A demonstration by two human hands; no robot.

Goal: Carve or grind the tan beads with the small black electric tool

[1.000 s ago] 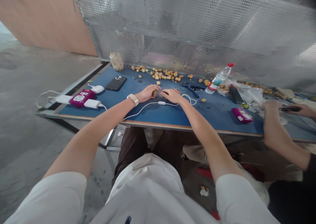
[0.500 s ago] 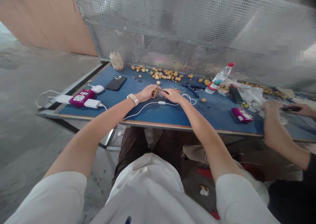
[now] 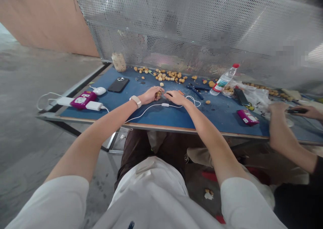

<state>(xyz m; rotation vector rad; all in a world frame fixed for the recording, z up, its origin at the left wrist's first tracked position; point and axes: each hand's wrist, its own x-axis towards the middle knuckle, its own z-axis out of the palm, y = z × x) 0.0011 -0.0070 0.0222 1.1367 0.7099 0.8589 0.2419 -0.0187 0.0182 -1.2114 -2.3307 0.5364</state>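
Note:
My left hand (image 3: 151, 94) rests on the blue table (image 3: 161, 114), fingers curled round a small tan nut-like piece (image 3: 158, 94). My right hand (image 3: 175, 97) lies just right of it, closed on a thin dark tool (image 3: 168, 94) whose tip points at that piece. A white cable (image 3: 151, 107) runs under both wrists. A watch with a pale strap sits on my left wrist. Behind my hands, several more tan pieces (image 3: 170, 76) lie scattered along the table's back.
A black phone (image 3: 118, 84), white mouse (image 3: 99, 91), magenta box (image 3: 83, 100) and white charger (image 3: 94, 105) lie left. Blue pliers (image 3: 195, 89), a water bottle (image 3: 224, 79) and another magenta box (image 3: 247, 117) lie right. Another person's hands (image 3: 290, 111) work at far right. A perforated metal screen (image 3: 202, 30) backs the table.

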